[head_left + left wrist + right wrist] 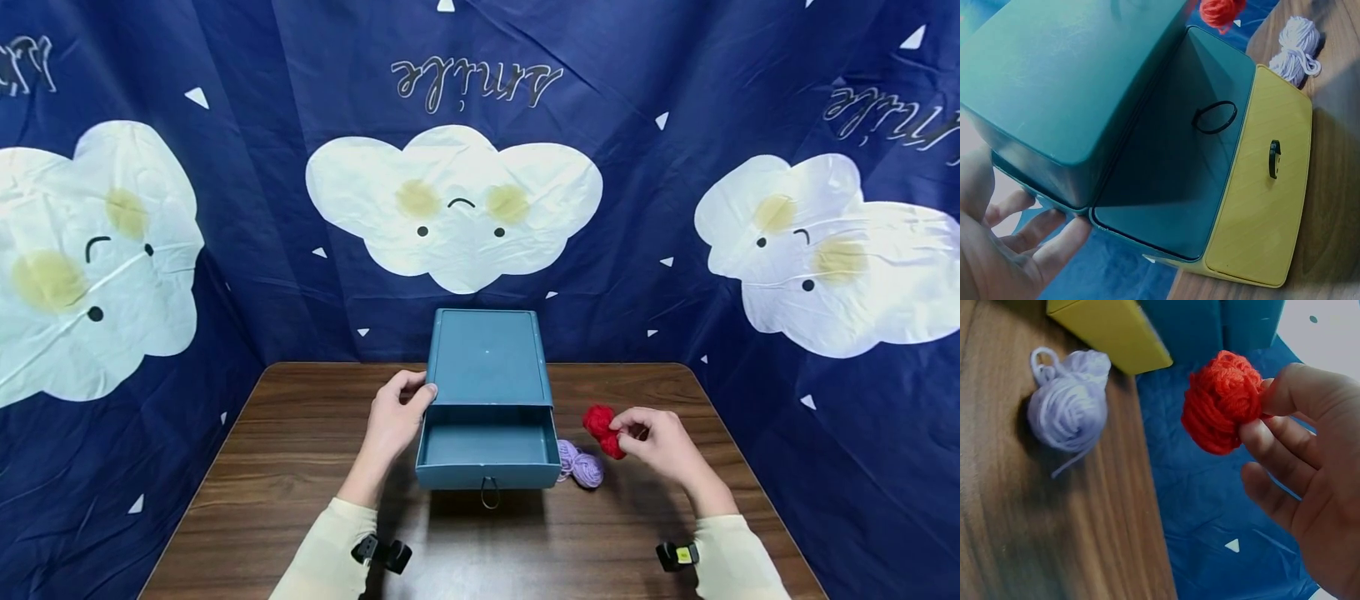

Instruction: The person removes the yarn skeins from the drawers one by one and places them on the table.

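A blue-green drawer box stands on the table with its upper drawer pulled out; no contents show inside. A black loop handle hangs on the drawer's front. Below it is a yellow front with a black handle. My left hand holds the box at its left side near the front corner, fingers bent against the wall. Off to the right, my right hand pinches a small red yarn skein between thumb and fingers, raised above the table. A lilac yarn skein lies beside the drawer.
The brown wooden table is enclosed at the back and sides by a navy cloth with white clouds. The box stands near the back edge of the table. Each wrist carries a small black camera.
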`<state>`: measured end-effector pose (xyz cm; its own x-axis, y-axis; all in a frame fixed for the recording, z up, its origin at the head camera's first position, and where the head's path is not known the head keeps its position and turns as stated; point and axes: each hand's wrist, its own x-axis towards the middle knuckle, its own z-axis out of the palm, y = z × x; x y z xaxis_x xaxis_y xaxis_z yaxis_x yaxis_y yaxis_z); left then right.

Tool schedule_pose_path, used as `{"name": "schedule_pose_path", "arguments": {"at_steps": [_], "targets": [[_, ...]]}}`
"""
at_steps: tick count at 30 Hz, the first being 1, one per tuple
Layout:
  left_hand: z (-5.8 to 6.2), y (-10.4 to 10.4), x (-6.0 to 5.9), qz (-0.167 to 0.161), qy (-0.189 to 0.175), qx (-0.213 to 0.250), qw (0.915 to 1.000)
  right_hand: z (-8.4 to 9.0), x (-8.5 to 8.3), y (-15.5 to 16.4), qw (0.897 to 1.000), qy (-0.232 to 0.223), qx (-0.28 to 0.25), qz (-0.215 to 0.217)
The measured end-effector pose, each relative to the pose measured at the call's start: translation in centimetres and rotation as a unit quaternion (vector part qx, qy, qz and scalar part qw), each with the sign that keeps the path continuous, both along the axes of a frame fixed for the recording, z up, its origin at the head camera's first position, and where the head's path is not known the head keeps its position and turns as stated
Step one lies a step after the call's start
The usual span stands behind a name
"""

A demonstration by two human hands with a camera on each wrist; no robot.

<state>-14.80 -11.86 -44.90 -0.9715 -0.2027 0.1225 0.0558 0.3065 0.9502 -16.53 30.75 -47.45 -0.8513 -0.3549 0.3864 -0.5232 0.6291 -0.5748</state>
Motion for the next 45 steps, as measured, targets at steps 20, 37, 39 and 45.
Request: {"name": "schedule_pose_path", "arguments": {"at_steps": [20,37,39,45], "targets": [[0.2,0.0,0.0,0.001,0.004,-0.016,0.9999,-3.9,-0.9,0.7,0.995,-0.073,0.063,-0.035],[0.2,0.2,-0.1,0.010,-0.008,-0.017,0.9998,-6.2,-1.3,1.3,0.989,-0.096,0.102,-0.039],[0.3,0.1,-0.1,0.009,-0.007,-0.020,0.9997,-6.4,-1.3,1.4,0.989,-0.101,0.106,-0.038],[0.3,0.2,-0.1,0.007,-0.006,-0.023,0.9997,-6.9,-1.3,1.6,0.986,-0.115,0.119,-0.034]]}}
